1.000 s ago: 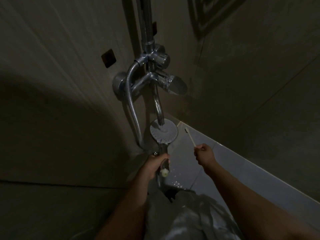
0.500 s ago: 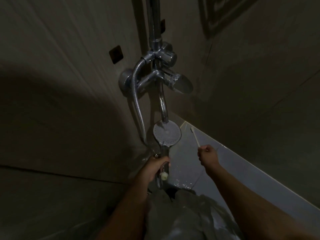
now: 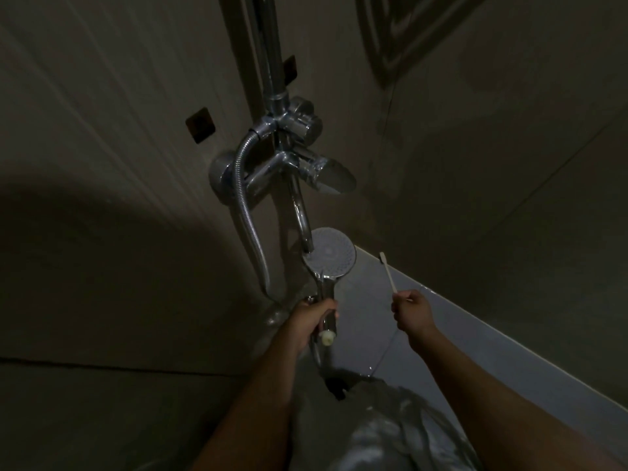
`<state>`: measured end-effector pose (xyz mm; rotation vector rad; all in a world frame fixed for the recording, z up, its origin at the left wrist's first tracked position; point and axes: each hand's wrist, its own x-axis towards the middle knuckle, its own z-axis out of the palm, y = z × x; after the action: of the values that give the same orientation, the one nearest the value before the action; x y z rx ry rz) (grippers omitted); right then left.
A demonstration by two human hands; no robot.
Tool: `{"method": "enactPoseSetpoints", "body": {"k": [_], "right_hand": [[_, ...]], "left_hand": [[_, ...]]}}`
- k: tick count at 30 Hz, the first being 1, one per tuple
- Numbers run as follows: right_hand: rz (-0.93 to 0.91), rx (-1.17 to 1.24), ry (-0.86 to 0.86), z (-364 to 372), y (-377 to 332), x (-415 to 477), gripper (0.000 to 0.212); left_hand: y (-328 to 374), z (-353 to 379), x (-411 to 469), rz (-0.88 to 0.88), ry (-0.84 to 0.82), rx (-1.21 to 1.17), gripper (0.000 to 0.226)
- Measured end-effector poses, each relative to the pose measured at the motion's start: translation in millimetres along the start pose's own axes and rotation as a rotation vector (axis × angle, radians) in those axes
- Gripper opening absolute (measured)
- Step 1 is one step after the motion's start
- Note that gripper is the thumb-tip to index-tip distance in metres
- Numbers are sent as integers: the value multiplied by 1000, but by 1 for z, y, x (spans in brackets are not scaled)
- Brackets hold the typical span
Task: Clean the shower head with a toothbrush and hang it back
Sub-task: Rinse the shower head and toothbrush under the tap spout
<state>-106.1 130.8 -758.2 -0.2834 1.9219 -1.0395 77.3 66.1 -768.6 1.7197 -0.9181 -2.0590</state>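
Note:
The round chrome shower head [image 3: 331, 254] faces up toward me, just under the tip of the curved tap spout [image 3: 302, 219]. My left hand [image 3: 311, 319] grips its chrome handle from the left. A white toothbrush [image 3: 387, 270] points up and away, pinched at its lower end by my right hand [image 3: 411, 312]. The brush head is apart from the shower head, a short way to its right. The flexible metal hose [image 3: 246, 219] loops down from the mixer to the handle.
The chrome mixer [image 3: 289, 171] with its flat lever [image 3: 334, 180] and the vertical riser pipe [image 3: 272, 45] are fixed to the dark tiled wall. A pale ledge [image 3: 475, 334] runs along the right wall. Light cloth [image 3: 390, 433] lies below, between my arms.
The view has shifted a little, so the fittings sit further right in the frame. Both hands keep their holds; the toothbrush stays to the right of the shower head.

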Motion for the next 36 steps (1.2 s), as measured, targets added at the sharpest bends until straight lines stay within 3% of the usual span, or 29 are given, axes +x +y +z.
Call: {"method": "enactPoseSetpoints", "body": {"k": [11,13,15,17,19,23,26,29,36], "right_hand": [[34,-30,-149,14,-9,-9,20],[38,-33,-149,18,-9,-10,23],[45,-39,-125,23,-12,-11,25],[33,-18,-109,28,-17,-12,26],[21,42,-111,30,-26,-15,26],[-29,176,-117,31,-54,-26,31],[-89,274,-112,31,-74,-35,32],[-110,366,-127,31,-87,-40,30],[-218,575,-228,30,-121,-51,24]], "left_hand": [[-29,-14,-12,-63,28,-30,18],[-35,-21,-16,-83,39,-31,14],[-43,-30,-15,-103,43,-41,25],[-41,-34,-27,-110,74,-27,18],[-37,-34,-36,-116,85,-52,12],[-26,-31,-32,-112,146,90,25],[-22,-29,-30,-117,125,-10,20],[-25,-25,-24,-79,71,-61,30],[-18,-18,-20,-12,65,-75,11]]}}
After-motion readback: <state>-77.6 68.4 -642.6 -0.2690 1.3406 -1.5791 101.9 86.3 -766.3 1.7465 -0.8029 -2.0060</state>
